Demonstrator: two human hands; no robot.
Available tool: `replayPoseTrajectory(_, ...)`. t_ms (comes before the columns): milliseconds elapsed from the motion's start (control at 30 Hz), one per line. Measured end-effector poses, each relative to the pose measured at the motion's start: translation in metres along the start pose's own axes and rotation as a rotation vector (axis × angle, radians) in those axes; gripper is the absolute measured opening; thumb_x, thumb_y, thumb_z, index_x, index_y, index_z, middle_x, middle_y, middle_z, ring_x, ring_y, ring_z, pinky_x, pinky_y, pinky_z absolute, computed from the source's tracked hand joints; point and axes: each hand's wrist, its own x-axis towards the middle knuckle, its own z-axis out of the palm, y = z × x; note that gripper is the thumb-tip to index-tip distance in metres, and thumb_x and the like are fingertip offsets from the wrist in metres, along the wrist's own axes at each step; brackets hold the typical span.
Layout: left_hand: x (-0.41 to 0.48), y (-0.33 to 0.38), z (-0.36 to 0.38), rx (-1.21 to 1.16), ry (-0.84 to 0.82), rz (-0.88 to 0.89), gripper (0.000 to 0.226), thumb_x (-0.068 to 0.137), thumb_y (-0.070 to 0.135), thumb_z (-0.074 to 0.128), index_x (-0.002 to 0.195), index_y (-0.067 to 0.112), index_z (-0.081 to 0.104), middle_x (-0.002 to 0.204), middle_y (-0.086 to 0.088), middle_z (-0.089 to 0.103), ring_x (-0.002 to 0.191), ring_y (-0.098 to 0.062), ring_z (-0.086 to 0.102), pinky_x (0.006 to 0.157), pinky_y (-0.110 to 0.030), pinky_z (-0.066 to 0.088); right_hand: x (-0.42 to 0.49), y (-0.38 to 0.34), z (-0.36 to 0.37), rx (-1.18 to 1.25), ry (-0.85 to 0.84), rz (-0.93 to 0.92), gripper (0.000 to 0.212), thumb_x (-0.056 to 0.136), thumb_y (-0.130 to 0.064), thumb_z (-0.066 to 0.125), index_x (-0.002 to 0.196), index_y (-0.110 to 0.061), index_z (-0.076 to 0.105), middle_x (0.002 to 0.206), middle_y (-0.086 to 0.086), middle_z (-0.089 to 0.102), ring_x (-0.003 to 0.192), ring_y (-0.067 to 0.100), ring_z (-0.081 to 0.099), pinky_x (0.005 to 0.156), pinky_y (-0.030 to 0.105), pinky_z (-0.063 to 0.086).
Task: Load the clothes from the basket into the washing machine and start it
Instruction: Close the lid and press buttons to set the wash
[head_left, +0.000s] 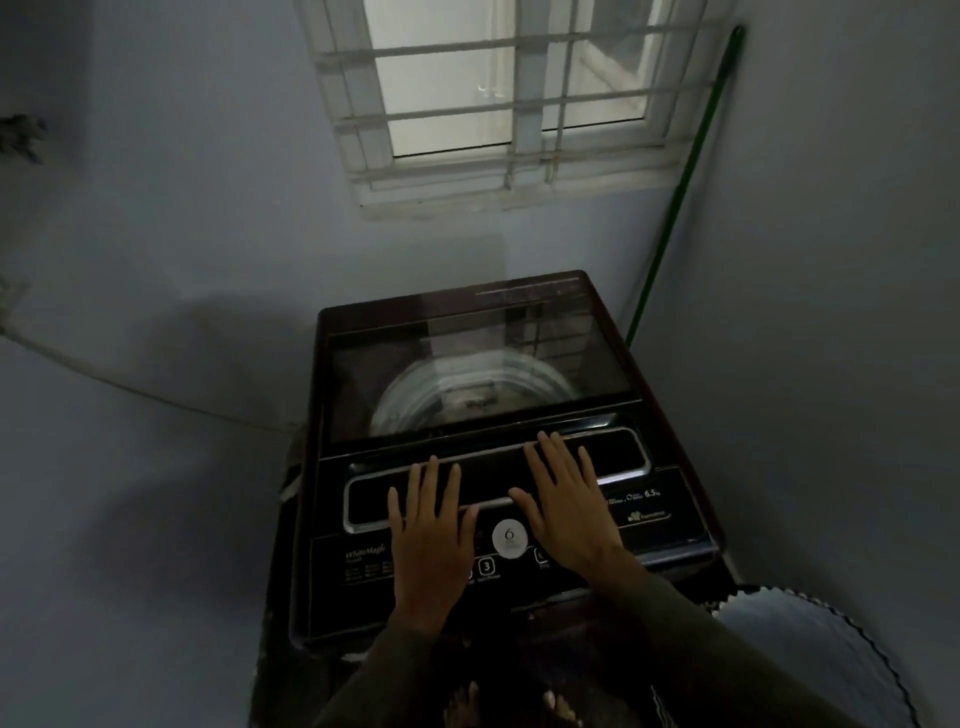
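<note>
The washing machine (498, 441) fills the lower centre of the frame, its glass lid (467, 374) shut and the drum visible beneath it, apparently bare of clothes (the dim light makes that hard to confirm). Both hands lie palm-down on the control panel (519, 519), which suggests a pause at the machine before the lid is lifted, since loading has not yet begun. The left hand (428, 535) rests flat at lower centre, fingers spread and gripping nothing; the right hand (566, 499) sits just right of it, fingers likewise splayed, reaching toward the lid's front edge. A round dial (509, 539) shows between them. At lower right, a scalloped rim is likely the basket (810, 654); its contents cannot be made out.
</note>
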Motion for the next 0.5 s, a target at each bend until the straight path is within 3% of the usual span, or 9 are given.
replayPoseTrajectory(133, -0.001, -0.003, -0.001, -0.055, 0.041, 0.036, 0.058, 0.096, 0.047, 0.036, 0.141, 0.014, 0.051, 0.153, -0.013, 0.041, 0.143, -0.031, 0.036, 0.113, -0.06, 0.029, -0.007, -0.008, -0.001, -0.003, -0.022, 0.038, 0.072, 0.099, -0.059, 0.017, 0.154, -0.013, 0.02, 0.164, 0.008, 0.01, 0.151, 0.019, -0.005, 0.12, 0.042, -0.007)
replayPoseTrajectory(500, 0.004, -0.043, -0.019, -0.067, 0.16, 0.137, 0.057, 0.098, 0.046, 0.039, 0.145, 0.013, 0.046, 0.155, -0.015, 0.036, 0.147, -0.031, 0.029, 0.114, -0.061, 0.025, -0.004, -0.062, 0.008, 0.071, 0.096, 0.074, 0.068, 0.099, -0.057, 0.027, 0.15, -0.013, 0.031, 0.162, 0.007, 0.02, 0.15, 0.016, 0.001, 0.121, 0.043, 0.006)
